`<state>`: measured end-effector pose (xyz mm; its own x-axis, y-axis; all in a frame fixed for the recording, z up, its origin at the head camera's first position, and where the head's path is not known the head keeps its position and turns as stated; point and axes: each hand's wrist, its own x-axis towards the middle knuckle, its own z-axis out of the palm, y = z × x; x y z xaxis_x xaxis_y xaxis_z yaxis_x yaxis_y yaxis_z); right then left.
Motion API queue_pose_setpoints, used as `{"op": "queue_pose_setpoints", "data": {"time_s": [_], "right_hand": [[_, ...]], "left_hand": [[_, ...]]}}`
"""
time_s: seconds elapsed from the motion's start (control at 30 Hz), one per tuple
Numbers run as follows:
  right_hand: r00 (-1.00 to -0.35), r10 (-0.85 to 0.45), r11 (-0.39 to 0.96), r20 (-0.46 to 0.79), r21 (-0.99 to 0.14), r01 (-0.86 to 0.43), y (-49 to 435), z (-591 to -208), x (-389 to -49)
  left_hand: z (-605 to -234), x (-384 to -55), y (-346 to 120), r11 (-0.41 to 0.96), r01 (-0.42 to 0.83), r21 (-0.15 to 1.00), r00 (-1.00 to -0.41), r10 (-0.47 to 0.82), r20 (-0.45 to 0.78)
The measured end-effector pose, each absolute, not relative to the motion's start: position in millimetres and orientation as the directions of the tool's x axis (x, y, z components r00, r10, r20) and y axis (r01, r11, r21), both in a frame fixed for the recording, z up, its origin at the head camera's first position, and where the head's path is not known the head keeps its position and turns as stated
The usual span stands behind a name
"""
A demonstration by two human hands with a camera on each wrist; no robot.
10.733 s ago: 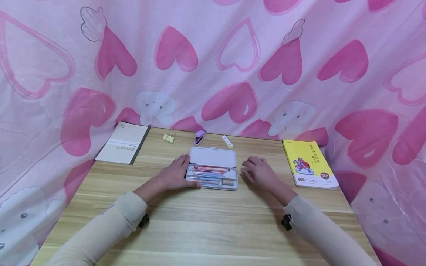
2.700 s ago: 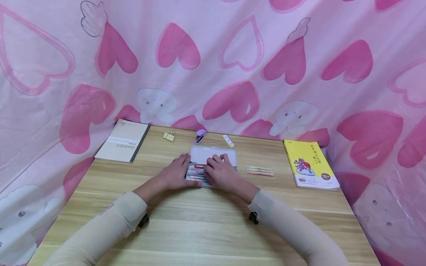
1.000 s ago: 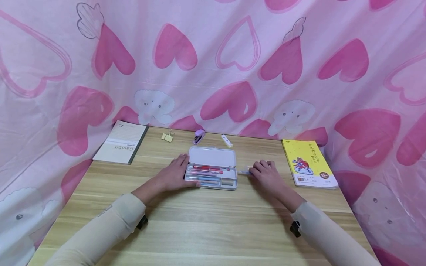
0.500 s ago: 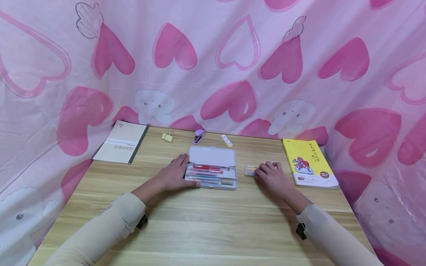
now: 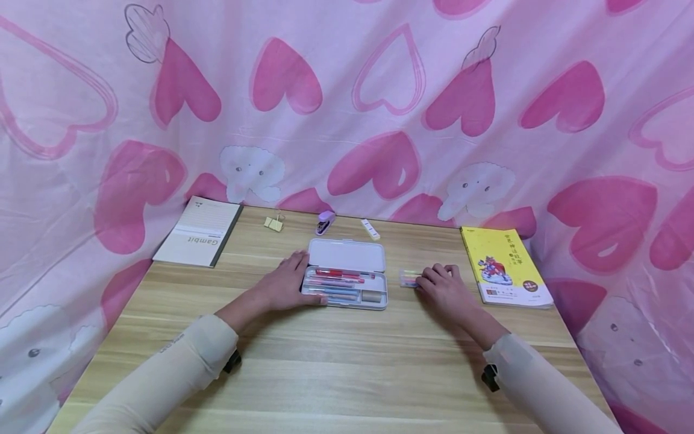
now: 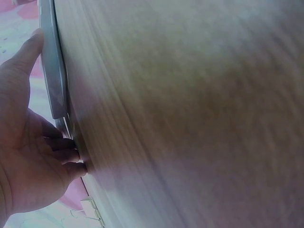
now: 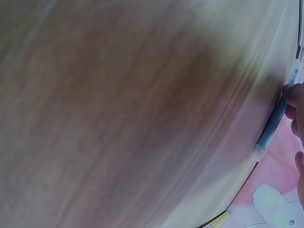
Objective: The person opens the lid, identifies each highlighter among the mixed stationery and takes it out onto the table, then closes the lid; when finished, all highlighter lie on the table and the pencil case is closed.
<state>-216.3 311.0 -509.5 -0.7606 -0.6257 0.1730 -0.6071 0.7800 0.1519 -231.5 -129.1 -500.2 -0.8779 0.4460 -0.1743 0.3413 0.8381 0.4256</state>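
Observation:
An open pencil case lies mid-table, its lid folded back. In its tray are a red pen, several other pink and blue pens, and a small grey-brown block. My left hand holds the case's left end, thumb at the front edge and fingers along the side. To the right of the case, my right hand pinches a blue pen down at the table. Beside it lie a yellow pen and an orange-pink one, their right ends hidden behind the fingers.
Along the back edge stand a binder clip, a purple stapler and a small white-and-yellow strip. A notebook lies at the left, a yellow book at the right. A heart-patterned curtain surrounds the table.
Since 2.7 s ago my right hand has moved right from the case, carrying the blue pen to the yellow and orange ones. My left hand has stayed on the case.

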Motion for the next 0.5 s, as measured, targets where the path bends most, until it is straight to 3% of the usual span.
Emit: {"op": "queue_pose_setpoints", "data": {"time_s": [0.5], "right_hand": [[-0.778, -0.604, 0.797, 0.171, 0.13, -0.59, 311.7, -510.3, -216.5]], "left_hand": [[-503.2, -231.6, -129.6, 0.835, 0.344, 0.43, -0.878, 0.448, -0.168]]}}
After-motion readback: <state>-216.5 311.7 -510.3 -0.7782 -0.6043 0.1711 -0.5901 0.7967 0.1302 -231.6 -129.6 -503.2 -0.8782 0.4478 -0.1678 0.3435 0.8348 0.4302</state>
